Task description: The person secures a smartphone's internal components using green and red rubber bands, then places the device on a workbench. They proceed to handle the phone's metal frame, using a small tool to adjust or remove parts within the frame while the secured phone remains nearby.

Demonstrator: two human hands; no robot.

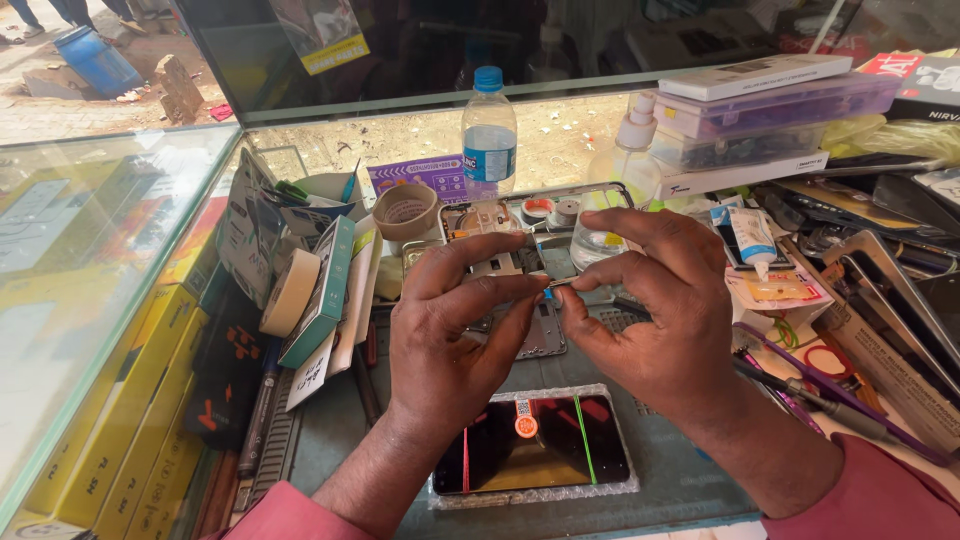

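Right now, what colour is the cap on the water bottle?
Blue. The water bottle's cap shows clearly in the head view.

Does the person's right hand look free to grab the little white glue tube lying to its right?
Probably not at once: the right hand and the left hand pinch a tiny part together. The white tube lies uncovered nearby, so nothing blocks the path.

**Bright daylight, sharp centre, bent edges**

Strong daylight comes from beyond the water bottle, where the ground outside is washed pale. Left of the bottle, the glass countertop carries a milky glare that veils the yellow boxes beneath it. Below the bottle, both hands and the wrapped phone screen are evenly lit and crisp, with only soft shadows. Far from the bottle, straight lines bow at the frame's edges, and the top strip is dim.
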